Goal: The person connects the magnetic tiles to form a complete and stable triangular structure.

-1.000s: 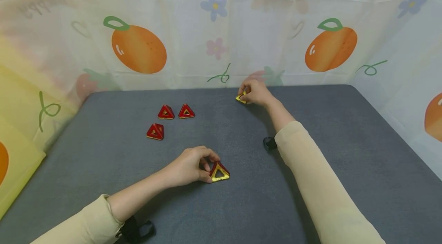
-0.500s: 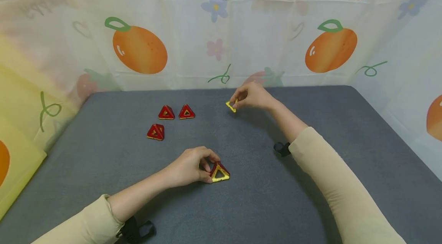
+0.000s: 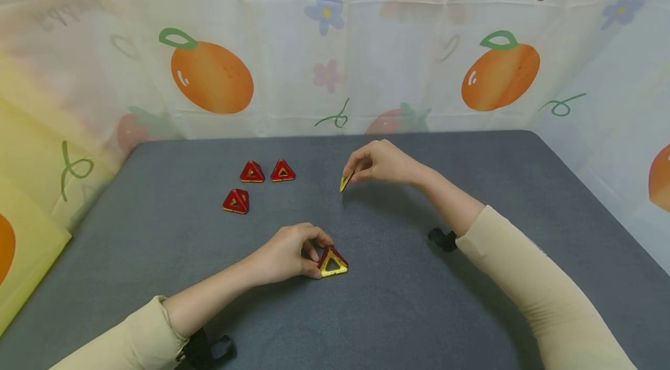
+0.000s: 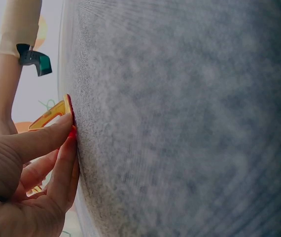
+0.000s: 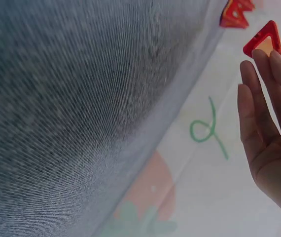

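At the middle front, my left hand (image 3: 288, 253) pinches a partly built pyramid of triangular magnetic tiles (image 3: 339, 267), yellow on the near face and dark red on the sides, resting on the table. My right hand (image 3: 384, 162) is farther back and holds a single triangular magnetic tile (image 3: 344, 182) by thumb and fingers, above the table. That tile looks yellow in the head view, and its other face is red in the right wrist view (image 5: 273, 30). Fingers cover part of both pieces.
Three red tile pyramids stand at the back left: one pyramid (image 3: 252, 172), another pyramid (image 3: 282, 171) to its right, and a third pyramid (image 3: 236, 201) nearer. The dark grey table (image 3: 157, 230) meets a printed curtain (image 3: 293, 44) behind.
My right hand has brought its tile from the table's back edge nearer and to the left, turning it to a steeper angle. My left hand and the partly built pyramid stay in place.
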